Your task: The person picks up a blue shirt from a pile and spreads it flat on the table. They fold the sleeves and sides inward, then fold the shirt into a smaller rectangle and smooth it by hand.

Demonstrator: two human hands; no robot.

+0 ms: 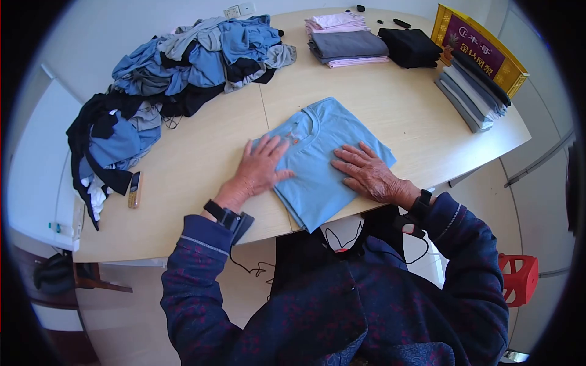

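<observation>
A light blue T-shirt (320, 165), folded into a rough rectangle, lies at the table's front edge with its collar toward the far left. My left hand (261, 166) rests on the shirt's left edge near the collar, fingers spread. On the shirt's right side, my right hand (369, 172) lies flat with the fingers stretched out. Neither hand grips the cloth. A small orange mark shows inside the neckline.
A heap of crumpled clothes (201, 58) covers the table's (201, 146) back left. Folded stacks (348, 46), black folded clothes (410, 47) and more folded garments (470, 91) by a yellow box (516, 67) stand right. A phone (135, 190) lies left; a red stool (519, 280) stands below.
</observation>
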